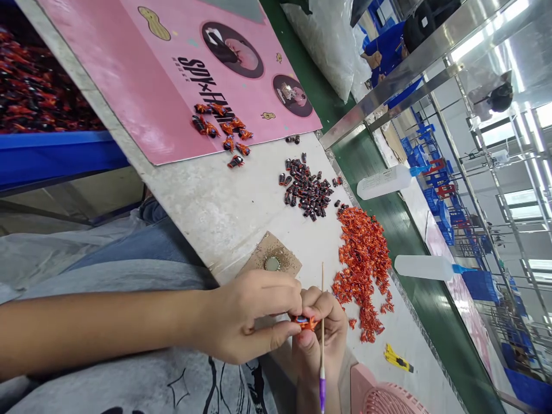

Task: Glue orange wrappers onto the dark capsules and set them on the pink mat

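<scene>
My left hand [254,316] reaches in from the left side of the picture, its thumb and fingers pinching a small orange and dark toy piece [304,322]. My right hand [323,333] grips the same piece from the other side. Between the right hand's fingers also sits a thin wooden stick [322,356] with a purple end. Close by the left hand lies a brown card [254,259] with a round pale spot surrounded by dark specks. A heap of small orange-red parts [362,259] lies beyond the right hand, with a pile of small dark parts [308,190] beside it.
Several joined orange and dark pieces [228,129] lie by a pink printed sheet [155,103]. A yellow cutter [398,359] and a pink fan [383,397] are near the right hand. Two white bottles [422,267] stand on a green belt [401,230]. A blue bin [56,155] holds more pieces.
</scene>
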### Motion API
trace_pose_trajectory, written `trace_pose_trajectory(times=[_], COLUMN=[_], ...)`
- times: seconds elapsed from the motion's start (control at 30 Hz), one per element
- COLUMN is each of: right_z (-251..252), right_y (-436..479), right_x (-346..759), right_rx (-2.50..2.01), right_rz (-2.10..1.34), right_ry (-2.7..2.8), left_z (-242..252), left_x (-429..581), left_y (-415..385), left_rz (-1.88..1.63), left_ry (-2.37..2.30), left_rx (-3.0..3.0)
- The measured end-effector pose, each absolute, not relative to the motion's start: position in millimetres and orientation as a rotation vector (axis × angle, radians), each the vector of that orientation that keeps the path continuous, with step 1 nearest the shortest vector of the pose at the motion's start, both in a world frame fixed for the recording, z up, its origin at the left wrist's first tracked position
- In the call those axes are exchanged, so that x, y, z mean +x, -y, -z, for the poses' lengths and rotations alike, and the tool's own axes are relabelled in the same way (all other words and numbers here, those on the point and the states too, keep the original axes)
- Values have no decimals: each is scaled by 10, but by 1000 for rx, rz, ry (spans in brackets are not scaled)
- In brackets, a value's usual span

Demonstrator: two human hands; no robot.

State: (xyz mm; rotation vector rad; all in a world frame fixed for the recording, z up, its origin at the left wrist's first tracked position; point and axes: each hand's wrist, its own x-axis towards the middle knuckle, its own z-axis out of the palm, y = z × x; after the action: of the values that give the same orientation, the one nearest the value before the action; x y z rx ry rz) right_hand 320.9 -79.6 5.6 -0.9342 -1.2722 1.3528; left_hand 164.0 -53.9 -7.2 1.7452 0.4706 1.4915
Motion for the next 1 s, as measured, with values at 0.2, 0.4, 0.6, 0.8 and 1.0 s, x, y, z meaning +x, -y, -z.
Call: trace_pose_trajectory(times=[0.2,0.4,0.6,0.8,1.0], right_z=[-179,-219,-193,-189,-237], right_y=[710,665,676,692,668], right_x=[3251,3323,3327,3325,3282], right_rx=[-1088,-982,-1084,-1102,-1080], right_rz=[-974,-543,-788,-807,-689], right_ry=[1650,1942,1715,1717,1819], left_z=[68,19,70,80,87], left_x=[1591,1629,1563,1545,1576], left_y=[540,518,472,476,506], left_rz=[-1365,-1006,-1162,-1494,-1552], left_ry=[-590,-575,-633,-619,-668], left_rx=[1646,1085,1393,1712,1733])
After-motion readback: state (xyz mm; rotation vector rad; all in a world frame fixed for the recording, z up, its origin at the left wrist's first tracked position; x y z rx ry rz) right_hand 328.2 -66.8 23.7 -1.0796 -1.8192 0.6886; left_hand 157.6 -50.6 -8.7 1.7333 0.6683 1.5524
